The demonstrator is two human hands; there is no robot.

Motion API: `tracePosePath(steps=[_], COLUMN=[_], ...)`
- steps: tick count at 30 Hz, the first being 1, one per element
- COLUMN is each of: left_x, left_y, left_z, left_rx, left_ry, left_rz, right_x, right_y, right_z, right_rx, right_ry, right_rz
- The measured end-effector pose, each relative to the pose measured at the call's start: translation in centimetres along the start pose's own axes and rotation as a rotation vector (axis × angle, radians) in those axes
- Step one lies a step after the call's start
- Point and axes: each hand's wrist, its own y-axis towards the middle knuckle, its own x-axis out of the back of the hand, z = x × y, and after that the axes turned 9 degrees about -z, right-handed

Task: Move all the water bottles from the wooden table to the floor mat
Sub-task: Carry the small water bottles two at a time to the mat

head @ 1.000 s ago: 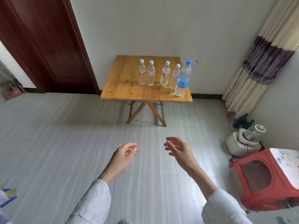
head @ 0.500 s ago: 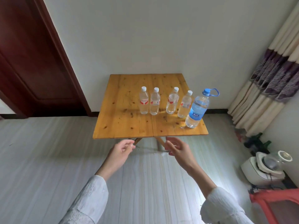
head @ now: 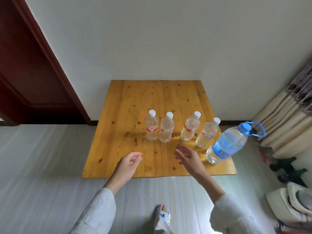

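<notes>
Five bottles are standing mid-frame on the table. Left hand is hanging loosely curled, right hand spreading empty; a careless reach could be toppling neighbouring bottles.

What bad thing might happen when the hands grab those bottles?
The four small bottles stand close in a row, so the reaching right hand might knock one into its neighbours. The big blue-capped bottle stands near the wooden table edge and could tip off. It also looks heavy for one hand.
</notes>
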Motion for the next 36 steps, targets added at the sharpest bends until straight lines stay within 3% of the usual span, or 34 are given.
tracePosePath(steps=[7,14,30,36], left_x=[-2.1,-3.8,-5.3,-5.6], left_y=[10.3,16.5,23.7,24.2], left_z=[-3.3,-3.6,-3.3,-3.3], left_rx=[0.002,0.03,-0.213,-0.327], left_ry=[0.047,0.141,0.175,0.206], left_rz=[-0.076,-0.118,-0.004,0.074], right_x=[-0.4,-2.4,-5.8,-3.8], right_y=[12.0,18.3,19.8,16.6], right_z=[2.2,1.6,0.4,-0.4], right_rx=[0.068,0.165,0.171,0.141], right_ry=[-0.163,-0.376,-0.319,-0.298], right_rz=[0.03,0.004,-0.184,-0.33])
